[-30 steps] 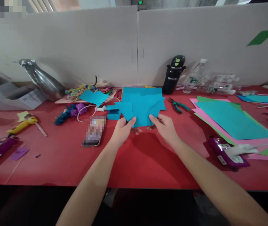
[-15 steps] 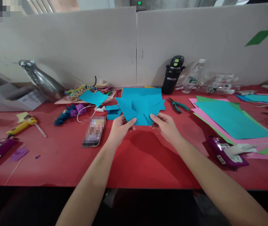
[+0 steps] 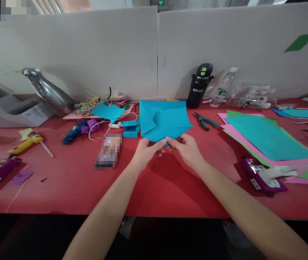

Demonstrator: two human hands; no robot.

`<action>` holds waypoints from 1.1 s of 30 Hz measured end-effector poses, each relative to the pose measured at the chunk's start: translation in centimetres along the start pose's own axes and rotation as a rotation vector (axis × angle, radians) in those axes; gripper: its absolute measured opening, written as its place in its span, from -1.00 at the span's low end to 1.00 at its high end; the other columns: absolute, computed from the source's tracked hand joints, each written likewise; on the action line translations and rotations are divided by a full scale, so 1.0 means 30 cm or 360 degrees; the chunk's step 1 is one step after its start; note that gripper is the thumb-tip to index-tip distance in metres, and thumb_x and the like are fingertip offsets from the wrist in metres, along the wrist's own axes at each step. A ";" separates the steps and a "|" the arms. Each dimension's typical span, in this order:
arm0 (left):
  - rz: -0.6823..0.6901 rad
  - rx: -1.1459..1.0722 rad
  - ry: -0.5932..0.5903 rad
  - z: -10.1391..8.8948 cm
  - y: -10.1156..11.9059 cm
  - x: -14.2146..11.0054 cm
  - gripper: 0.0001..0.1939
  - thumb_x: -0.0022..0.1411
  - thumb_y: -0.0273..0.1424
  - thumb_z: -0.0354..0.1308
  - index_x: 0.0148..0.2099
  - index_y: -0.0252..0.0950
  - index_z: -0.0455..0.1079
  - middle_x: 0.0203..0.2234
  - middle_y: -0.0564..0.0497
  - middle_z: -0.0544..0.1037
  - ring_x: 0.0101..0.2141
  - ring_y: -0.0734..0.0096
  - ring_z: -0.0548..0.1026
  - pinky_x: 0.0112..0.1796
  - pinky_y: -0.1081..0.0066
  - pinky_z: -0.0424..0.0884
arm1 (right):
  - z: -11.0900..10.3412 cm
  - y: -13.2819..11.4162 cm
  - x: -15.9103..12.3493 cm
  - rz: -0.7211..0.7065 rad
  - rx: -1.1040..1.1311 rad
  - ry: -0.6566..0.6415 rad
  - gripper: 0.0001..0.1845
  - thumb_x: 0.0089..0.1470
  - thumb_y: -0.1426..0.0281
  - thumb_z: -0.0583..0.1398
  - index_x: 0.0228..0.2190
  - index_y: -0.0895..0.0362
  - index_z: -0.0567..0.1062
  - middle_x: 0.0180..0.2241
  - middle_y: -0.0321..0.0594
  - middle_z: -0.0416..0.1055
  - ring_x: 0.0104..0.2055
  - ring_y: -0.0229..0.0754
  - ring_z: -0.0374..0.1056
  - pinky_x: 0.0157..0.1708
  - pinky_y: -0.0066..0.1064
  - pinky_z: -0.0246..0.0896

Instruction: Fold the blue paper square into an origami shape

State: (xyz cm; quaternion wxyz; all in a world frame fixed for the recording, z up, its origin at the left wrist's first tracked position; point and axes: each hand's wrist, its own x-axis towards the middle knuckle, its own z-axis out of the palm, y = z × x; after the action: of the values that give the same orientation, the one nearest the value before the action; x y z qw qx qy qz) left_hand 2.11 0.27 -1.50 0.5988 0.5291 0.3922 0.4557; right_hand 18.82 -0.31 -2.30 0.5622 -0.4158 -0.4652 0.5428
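A creased sheet of blue paper (image 3: 164,121) is held up over the red table, with fold lines and a flap on its left part. My left hand (image 3: 148,151) pinches its near edge, thumb on top and fingers beneath. Close beside it, my right hand (image 3: 185,148) grips the same edge, the two thumbs almost meeting at the middle. The fingers under the paper are partly hidden. A small folded blue paper piece (image 3: 130,130) lies just left of the sheet.
Left are a phone (image 3: 108,151), a yellow glue gun (image 3: 25,145) and a steel jug (image 3: 48,92). Pliers (image 3: 206,122) and a black bottle (image 3: 199,86) stand or lie right of centre. Further right are stacked coloured sheets (image 3: 270,137) and a purple power strip (image 3: 262,177).
My hands have come closer together along the near edge of the blue paper. The paper's near edge is now gathered to a point, and its side flaps have changed shape.
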 end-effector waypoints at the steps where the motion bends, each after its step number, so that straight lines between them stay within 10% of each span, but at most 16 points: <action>1: 0.0007 0.0029 -0.0038 0.000 -0.001 -0.001 -0.67 0.14 -0.18 0.36 -0.23 -0.37 0.55 -0.43 -0.07 0.60 -0.48 0.46 0.50 -0.47 0.48 0.43 | 0.001 0.001 0.000 0.0001 -0.0018 0.0003 -0.70 -0.08 0.18 0.42 -0.46 0.14 0.55 -0.50 -0.23 0.53 -0.46 -0.22 0.43 -0.38 -0.35 0.35; 21: -0.0133 -0.0044 -0.0055 -0.013 0.015 -0.004 -0.71 0.02 -0.25 0.44 -0.31 -0.35 0.54 -0.46 -0.04 0.59 -0.49 0.46 0.51 -0.40 0.43 0.48 | -0.099 -0.051 0.050 -0.0172 -0.0206 0.0303 -0.46 0.07 -0.05 0.27 -0.66 0.11 0.45 -0.65 -0.25 0.37 -0.61 -0.29 0.23 -0.56 -0.38 0.10; 33: -0.0176 -0.0115 -0.0095 -0.012 0.021 -0.005 -0.70 0.03 -0.26 0.44 -0.29 -0.37 0.53 -0.47 -0.03 0.60 -0.52 0.49 0.50 -0.39 0.45 0.48 | -0.032 -0.040 0.000 -0.0042 -0.0451 -0.0123 -0.50 0.04 -0.01 0.30 -0.63 0.15 0.52 -0.60 -0.21 0.45 -0.50 -0.23 0.33 -0.41 -0.35 0.20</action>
State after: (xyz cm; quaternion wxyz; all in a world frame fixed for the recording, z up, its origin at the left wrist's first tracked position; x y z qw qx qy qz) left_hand 1.64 0.25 -0.92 0.6532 0.4981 0.3861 0.4197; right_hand 20.01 -0.35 -1.35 0.4865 -0.4636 -0.5639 0.4801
